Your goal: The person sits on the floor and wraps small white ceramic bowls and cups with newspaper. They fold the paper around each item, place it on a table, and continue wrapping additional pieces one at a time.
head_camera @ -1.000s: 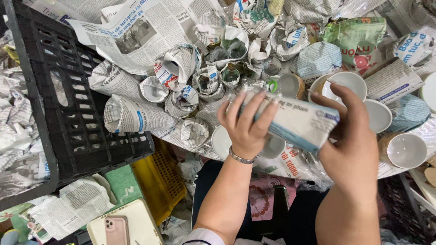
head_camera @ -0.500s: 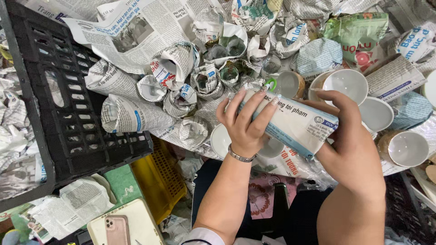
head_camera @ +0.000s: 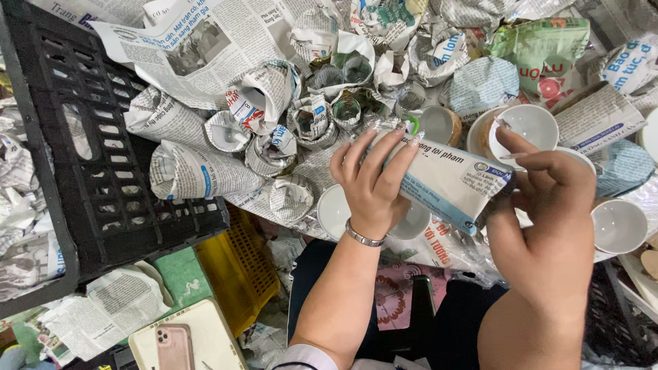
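My left hand [head_camera: 373,183] wraps around a roll wrapped in newspaper [head_camera: 449,181], held slanting over my lap, fingers curled over its upper left end. A silver bracelet sits on that wrist. My right hand [head_camera: 548,199] closes on the roll's lower right end, fingertips pinching the paper there. What the newspaper covers is hidden. Under the roll lie two small white bowls [head_camera: 334,209].
A black plastic crate [head_camera: 82,185] stands at left, a yellow crate [head_camera: 236,270] below it. Several newspaper-wrapped bundles [head_camera: 195,171] and open paper cups [head_camera: 312,120] lie ahead. White bowls [head_camera: 524,123] [head_camera: 617,225] sit at right. A pink phone [head_camera: 175,346] rests on a cream board.
The wrapped roll has tilted and shifted slightly down and right. My right hand has moved lower on its end, with fingers now pinching the paper.
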